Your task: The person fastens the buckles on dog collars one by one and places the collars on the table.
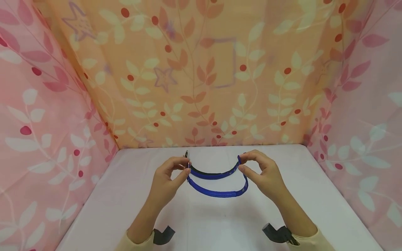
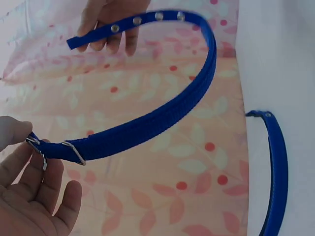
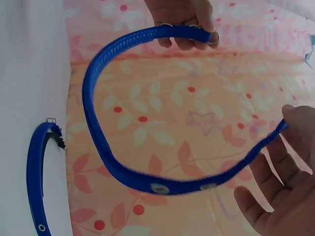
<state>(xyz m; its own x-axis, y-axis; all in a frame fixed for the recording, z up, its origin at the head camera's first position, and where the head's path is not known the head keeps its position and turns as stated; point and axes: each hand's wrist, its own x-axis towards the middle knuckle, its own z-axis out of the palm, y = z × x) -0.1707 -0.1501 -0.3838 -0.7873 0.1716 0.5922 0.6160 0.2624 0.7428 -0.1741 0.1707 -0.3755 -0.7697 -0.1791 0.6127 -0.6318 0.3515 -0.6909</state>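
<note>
Between both hands hangs a blue buckle collar [image 1: 216, 194], bowed downward in a loose curve. My left hand [image 1: 168, 177] pinches its buckle end between thumb and fingers; a metal loop [image 2: 75, 153] shows beside the fingertips in the left wrist view. On the other side, my right hand [image 1: 263, 170] pinches the plain end, and metal eyelets [image 2: 138, 20] run along that half. A second blue collar [image 3: 35, 177], dark on its inner side, lies curved on the white table beyond the held one. In the head view the hands partly cover its ends.
The white tabletop [image 1: 220, 223] reaches back to an orange leaf-patterned cloth [image 1: 201, 69]. Pink patterned cloths stand along the left [image 1: 56, 122] and right [image 1: 361, 122] sides. A dark mount [image 1: 163, 235] sits at the left wrist, another [image 1: 277, 233] at the right.
</note>
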